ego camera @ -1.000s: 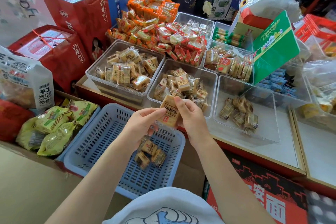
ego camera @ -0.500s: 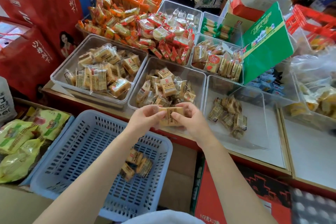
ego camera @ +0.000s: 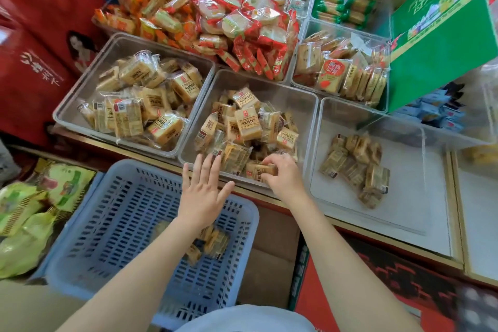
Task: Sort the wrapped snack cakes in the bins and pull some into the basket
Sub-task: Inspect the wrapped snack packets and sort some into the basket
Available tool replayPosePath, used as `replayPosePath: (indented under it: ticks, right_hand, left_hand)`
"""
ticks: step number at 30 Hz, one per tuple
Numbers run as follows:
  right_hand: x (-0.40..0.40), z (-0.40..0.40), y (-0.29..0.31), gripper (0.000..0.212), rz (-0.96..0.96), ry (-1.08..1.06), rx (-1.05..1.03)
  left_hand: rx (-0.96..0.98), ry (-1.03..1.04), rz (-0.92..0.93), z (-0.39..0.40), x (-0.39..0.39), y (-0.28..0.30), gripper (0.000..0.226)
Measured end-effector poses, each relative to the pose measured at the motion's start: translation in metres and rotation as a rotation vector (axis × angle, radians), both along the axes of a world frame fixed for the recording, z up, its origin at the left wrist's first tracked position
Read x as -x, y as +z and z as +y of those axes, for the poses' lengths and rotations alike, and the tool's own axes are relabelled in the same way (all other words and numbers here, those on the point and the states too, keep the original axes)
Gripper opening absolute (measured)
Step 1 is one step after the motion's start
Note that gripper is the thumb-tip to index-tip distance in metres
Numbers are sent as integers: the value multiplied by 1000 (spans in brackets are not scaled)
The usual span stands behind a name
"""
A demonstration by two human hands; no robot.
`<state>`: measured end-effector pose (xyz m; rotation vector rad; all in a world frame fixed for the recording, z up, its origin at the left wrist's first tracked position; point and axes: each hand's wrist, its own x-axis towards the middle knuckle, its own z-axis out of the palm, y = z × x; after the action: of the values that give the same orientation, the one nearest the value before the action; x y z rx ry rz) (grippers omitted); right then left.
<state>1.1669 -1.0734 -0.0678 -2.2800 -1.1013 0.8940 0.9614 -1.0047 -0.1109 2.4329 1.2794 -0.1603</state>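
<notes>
My right hand (ego camera: 283, 176) grips a tan wrapped snack cake (ego camera: 258, 170) at the near edge of the middle clear bin (ego camera: 310, 105), which holds several similar cakes. With its fingers spread and holding nothing, my left hand (ego camera: 204, 188) hovers over that bin's near left rim. Below my left forearm sits the blue slotted basket (ego camera: 113, 224), with a few wrapped cakes (ego camera: 213, 244) on its floor, partly hidden by the arm. The left clear bin (ego camera: 80, 91) is filled with larger tan cakes. A small pile of darker cakes (ego camera: 355, 167) lies in the right clear bin (ego camera: 420, 183).
Red and orange snack packs (ego camera: 242, 21) are heaped behind the bins. A green carton flap (ego camera: 442, 43) leans over the right side. Red gift boxes (ego camera: 35, 35) stand at the left, green bags (ego camera: 29, 213) lie beside the basket, and a red box (ego camera: 377, 291) sits below the counter.
Both hands held one cake between them above the basket. Now the hands have moved forward to the middle bin, the left hand has let go and spread open, and the right alone grips the cake.
</notes>
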Motion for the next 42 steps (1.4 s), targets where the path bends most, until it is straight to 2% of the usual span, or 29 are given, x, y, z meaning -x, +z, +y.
replayPosePath:
  ticks: [5,8,11,14,16,21,24,28,31,35,36,39,42]
  right_hand:
    - [-10,10,0,19,-14,9,16]
    - [-25,-2,14,17,81,-18,-88]
    - [-53,-28,18,9,122,-189,-255]
    - [-96,-61,7,13,113,-389,-268]
    - [-129,-78,-6,24,180,-508,-183]
    - [-188,-83,-65,79,411,-638,192]
    - [-196,-68,-86,79,465,-795,133]
    - [-195,-42,-101,89,373,-943,80]
    - [-194,-36,-106,86,418,-950,45]
    - [-199,-48,-91,75,623,-935,-23]
    - [-202,-53,-84,65,690,-899,-34]
    - [-213,-72,-64,17,790,-841,-153]
    - [-239,-86,-42,16,708,-877,-259]
  left_hand:
    - [-19,8,37,0,-2,0,98]
    - [-49,61,-30,-10,-17,9,100]
    - [-189,-76,-209,-41,-68,16,83]
    - [-193,-217,-314,-70,-141,15,75]
    - [-167,-243,-274,-78,-181,11,77]
    - [-132,-191,-70,-82,-220,-4,86]
    - [-136,-181,-68,-84,-221,-4,85]
    - [-109,-165,-43,-85,-222,1,85]
    - [-105,-165,-43,-84,-222,1,85]
    - [-130,-180,-49,-83,-222,-2,85]
    - [-132,-182,-51,-83,-223,-2,86]
    - [-144,-173,-39,-78,-237,1,90]
    - [-163,-148,-20,-72,-257,3,92]
